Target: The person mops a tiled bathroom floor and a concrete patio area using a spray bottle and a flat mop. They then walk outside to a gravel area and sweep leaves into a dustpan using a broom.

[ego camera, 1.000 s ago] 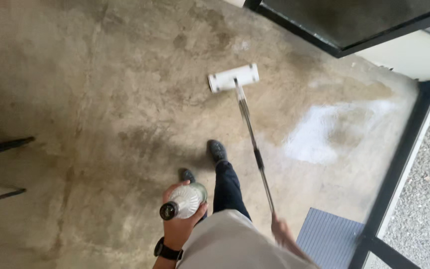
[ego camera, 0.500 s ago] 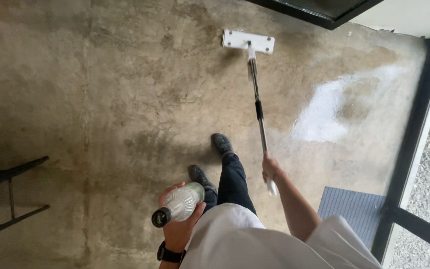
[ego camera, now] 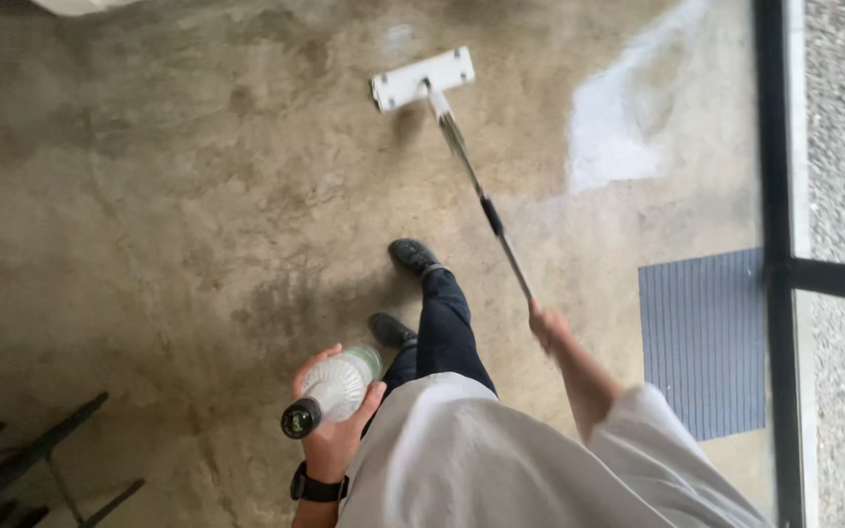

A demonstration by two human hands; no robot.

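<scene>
A clear plastic bottle [ego camera: 336, 389] is clasped by the left hand [ego camera: 333, 430] — contents indiscernible — while the mop handle [ego camera: 486, 210] is gripped tight by the right hand [ego camera: 546, 324].

White mop head [ego camera: 423, 79]; grey ribbed doormat [ego camera: 702, 340]; mottled brown floor [ego camera: 149, 196].

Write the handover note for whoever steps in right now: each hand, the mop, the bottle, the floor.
Left hand: grip closed around a clear plastic bottle with a dark cap, held low near the waist, cap pointing left.
Right hand: grip closed on the top end of the mop handle, arm stretched forward.
Mop head: white, flat on the concrete floor, ahead of the feet.
Done: a wet, shiny patch lies to the right of the mop head, near the glass door.
Left: the floor to the left and near the feet looks dull and blotchy, apparently not wet.
Grey mat lies by the door frame.
</scene>
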